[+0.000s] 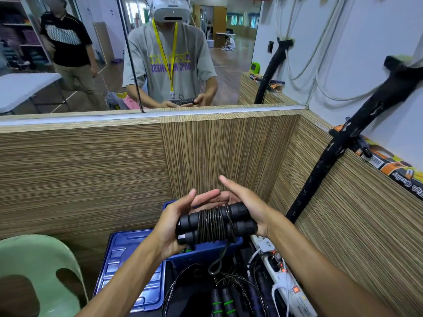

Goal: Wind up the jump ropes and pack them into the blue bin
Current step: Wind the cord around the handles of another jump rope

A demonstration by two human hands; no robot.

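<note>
Both hands cradle wound jump rope, hiding blue bin.

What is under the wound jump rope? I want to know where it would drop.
The blue bin sits directly under the wound jump rope; its inside is mostly covered by the hands.
</note>
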